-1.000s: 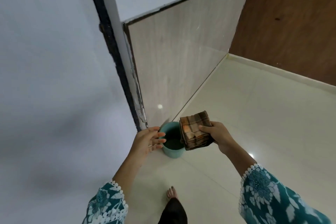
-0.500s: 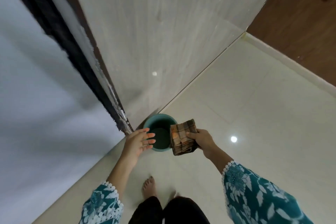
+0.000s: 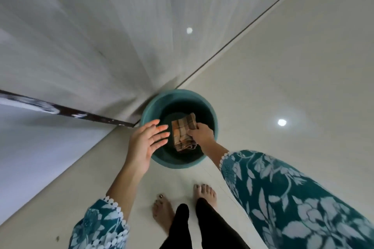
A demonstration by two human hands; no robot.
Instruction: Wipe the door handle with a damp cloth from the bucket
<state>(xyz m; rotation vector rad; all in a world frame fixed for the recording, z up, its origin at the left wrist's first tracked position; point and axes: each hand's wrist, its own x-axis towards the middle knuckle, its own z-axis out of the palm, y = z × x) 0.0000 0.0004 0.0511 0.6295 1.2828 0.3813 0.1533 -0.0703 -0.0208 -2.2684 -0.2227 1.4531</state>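
Far left: pale wall (image 3: 30,147), then a dark strip of door edge or frame (image 3: 91,117) running toward the bucket. No door handle in view.

Left hand (image 3: 144,143): flat and spread, fingers apart, holding nothing; it hovers over the near-left rim of the bucket (image 3: 159,103).

Bucket: teal, round, standing on the light tiled floor (image 3: 283,66) tight against the base of the wall panel. Interior is dark; water level cannot be told from here.

Cloth (image 3: 183,131): brown checked, folded, down inside the mouth of the bucket. Whether it touches water is unclear.

Right hand (image 3: 202,134): fingers closed around the cloth's right edge, pinching it.

Judgement: the step is wetting the cloth. To do it well, push the folded cloth fully under, lift it clear, then wring it over the bucket with both hands so it ends damp, not dripping. The free left hand is well placed for that. Bare feet (image 3: 204,194) stand just behind the bucket, so drips on glossy tile are a slip risk.
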